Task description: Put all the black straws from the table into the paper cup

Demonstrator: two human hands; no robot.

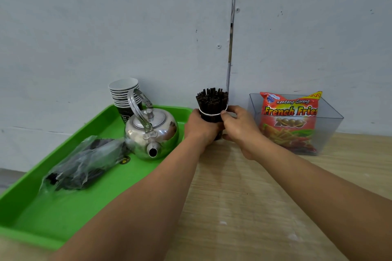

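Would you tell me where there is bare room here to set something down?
The table is bare between the forearms and in front of the clear bin. The green tray is free at its near end, before the straw bag. The back is crowded: cup stack, kettle, left hand and right hand gripping the paper cup.

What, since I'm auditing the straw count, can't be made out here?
- Head view: paper cup wall, hidden by left hand and right hand.
- Head view: number of black straws, too small and packed.
- Head view: plastic bag contents on green tray, blurred by crinkled film.
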